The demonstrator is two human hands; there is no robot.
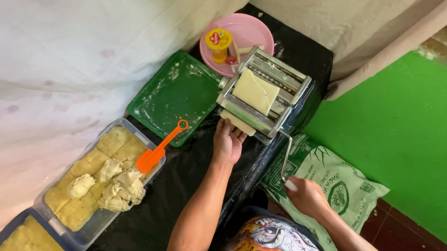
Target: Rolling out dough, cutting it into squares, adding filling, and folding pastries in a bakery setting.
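Pale yellow dough sheet (253,91) sits halfway through your steel roller machine (264,93): your left hand (228,141) cups its emerging end, your right hand (305,193) clenches the crank handle (288,163).

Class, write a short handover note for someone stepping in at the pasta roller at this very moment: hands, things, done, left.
Left hand: under the pasta roller, at the dough sheet coming out.
Right hand: gripping the crank handle.
Folded dough lies on top of the rollers.
Green tray is floured, no sheets on it.
Done: one sheet partly through.
Left: dough lumps in the clear tub.
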